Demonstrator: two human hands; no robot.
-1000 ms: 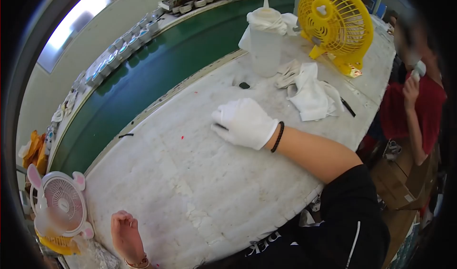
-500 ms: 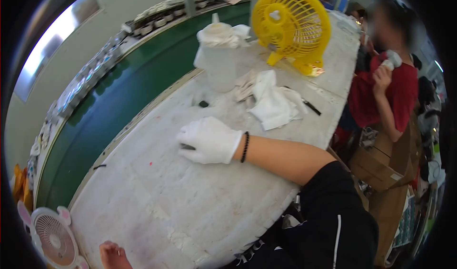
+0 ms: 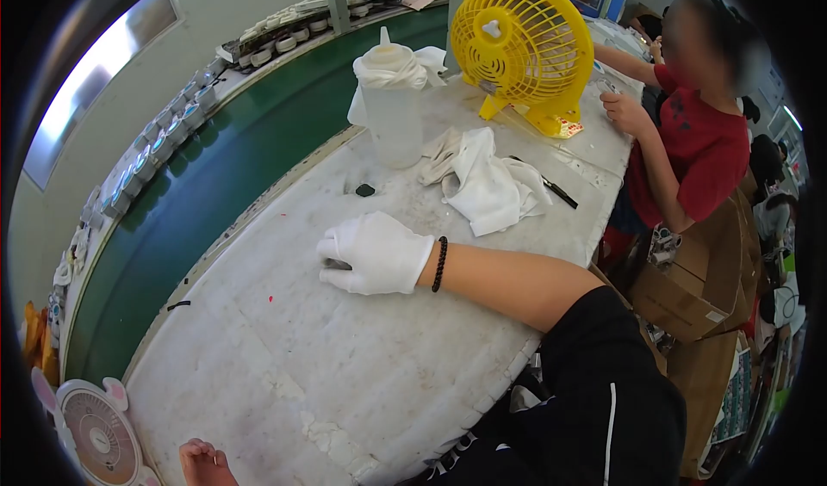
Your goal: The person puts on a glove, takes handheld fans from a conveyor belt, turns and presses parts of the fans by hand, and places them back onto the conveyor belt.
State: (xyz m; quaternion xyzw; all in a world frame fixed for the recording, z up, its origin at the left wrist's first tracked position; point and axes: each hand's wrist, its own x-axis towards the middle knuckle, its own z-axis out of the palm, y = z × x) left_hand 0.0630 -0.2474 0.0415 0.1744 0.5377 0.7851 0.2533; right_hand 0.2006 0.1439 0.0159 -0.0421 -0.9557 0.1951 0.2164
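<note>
My right hand (image 3: 376, 253), in a white glove, lies palm down on the pale worktop (image 3: 336, 357). Its fingers are curled, and a dark gap shows between thumb and fingers; whatever may be inside is hidden. My left hand (image 3: 205, 463) is bare and only partly visible at the bottom edge, thumb apart from loosely bent fingers, nothing seen in it. Beyond the glove lies a small black square piece (image 3: 365, 190). Farther back are a crumpled white cloth (image 3: 491, 185) and a black pen-like tool (image 3: 560, 195). A translucent nozzle bottle (image 3: 396, 129) stands there with cloth around its top.
A yellow fan (image 3: 517, 51) stands at the back, a rabbit-eared fan (image 3: 97, 434) at lower left. A green conveyor belt (image 3: 258, 150) runs along the left, with white devices (image 3: 142, 163) lined up beyond. At right are a co-worker in red (image 3: 702, 142) and cardboard boxes (image 3: 689, 292).
My hands stay nearly in place while the view shifts slightly. The co-worker has lowered a hand from near the head to the worktop.
</note>
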